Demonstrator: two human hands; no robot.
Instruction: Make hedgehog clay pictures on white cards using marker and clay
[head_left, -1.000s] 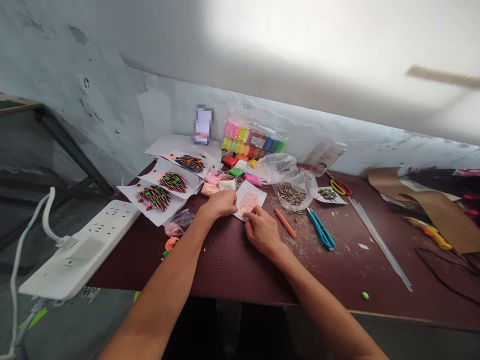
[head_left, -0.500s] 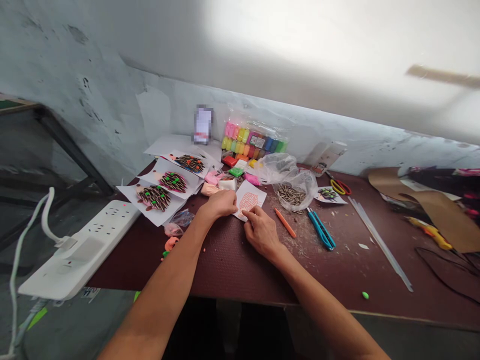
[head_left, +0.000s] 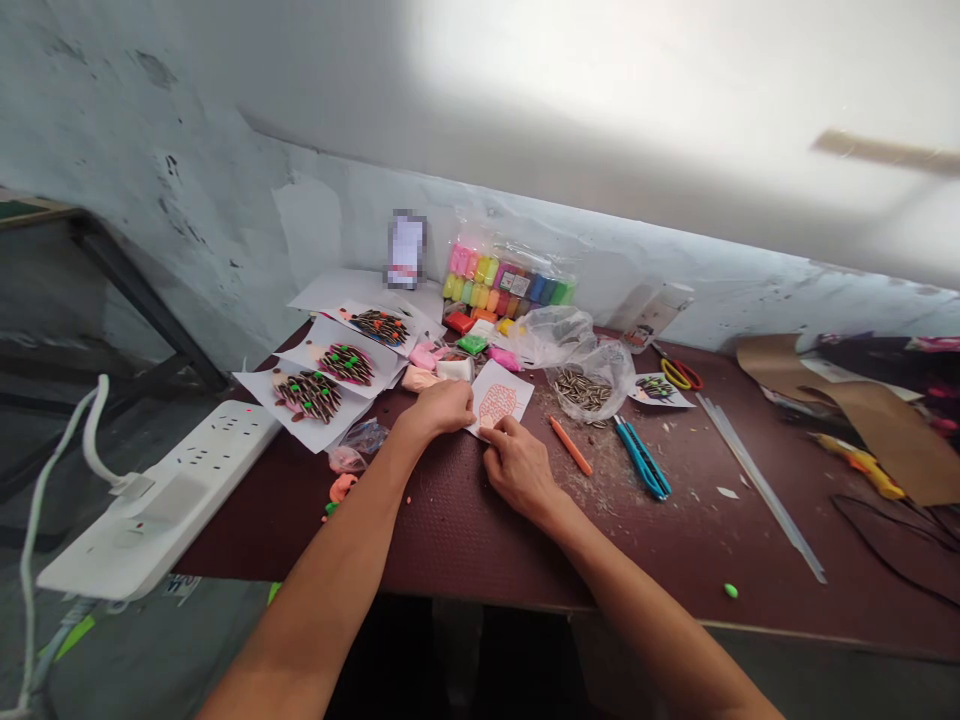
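A small white paper card [head_left: 514,384] lies on the dark red table, bearing an orange-pink dotted shape [head_left: 498,402] that looks like soft clay. My left hand [head_left: 447,406] is closed, its fingertips gripping the card's left edge. At the card's lower edge, my right hand [head_left: 519,464] has curled fingers, with the index fingertip pressed down at the bottom of the dotted shape. Whatever lies under that fingertip is hidden. Just beyond my left hand are a peach clay block [head_left: 420,378] and a white one [head_left: 454,370].
Finished-looking spiky pieces on paper [head_left: 307,395] lie left, near a power strip [head_left: 161,500]. Right of my hands are an orange stick [head_left: 571,446], a blue cutter [head_left: 642,458], a bag of small brown pieces [head_left: 583,390] and scissors [head_left: 679,374]. Packs of coloured clay [head_left: 510,285] lean at the wall.
My right hand has shifted very slightly left and down along the card's lower edge, its index finger more bent. My left hand and the card stay in place.
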